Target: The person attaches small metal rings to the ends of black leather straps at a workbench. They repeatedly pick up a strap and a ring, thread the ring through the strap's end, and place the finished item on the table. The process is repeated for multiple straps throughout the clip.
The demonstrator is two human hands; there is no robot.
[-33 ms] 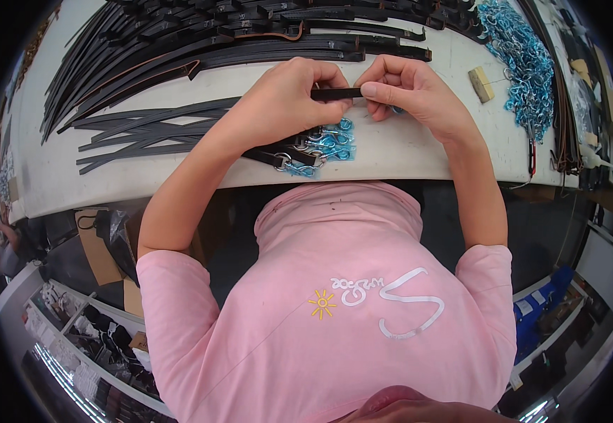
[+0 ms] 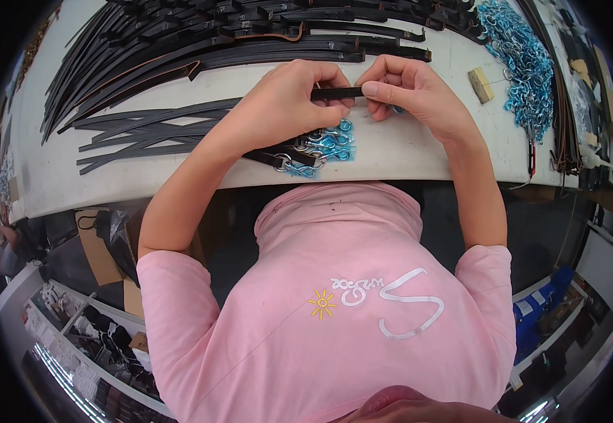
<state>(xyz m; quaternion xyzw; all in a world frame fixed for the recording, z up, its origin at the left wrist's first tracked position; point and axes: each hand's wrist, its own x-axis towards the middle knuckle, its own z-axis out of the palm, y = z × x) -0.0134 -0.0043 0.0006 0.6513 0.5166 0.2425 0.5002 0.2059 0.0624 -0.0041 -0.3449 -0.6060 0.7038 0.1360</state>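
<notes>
A black strap (image 2: 337,93) runs between my two hands over the table. The fingers of my left hand (image 2: 289,99) are closed round its left part. On its right end, my right hand (image 2: 409,95) pinches with thumb and fingers. A small blue bit of something shows under the right fingers, too hidden to name. Just below my left hand lie metal snap hooks (image 2: 331,146) in blue film, fixed to dark straps (image 2: 158,130) that fan out to the left, partly under my left forearm.
A big pile of black straps (image 2: 172,42) covers the table's far side. To the right are a heap of blue-wrapped snap hooks (image 2: 518,67), a small yellowish block (image 2: 480,84) and hanging brown straps (image 2: 567,134). The white table's front edge (image 2: 391,178) runs close before my body.
</notes>
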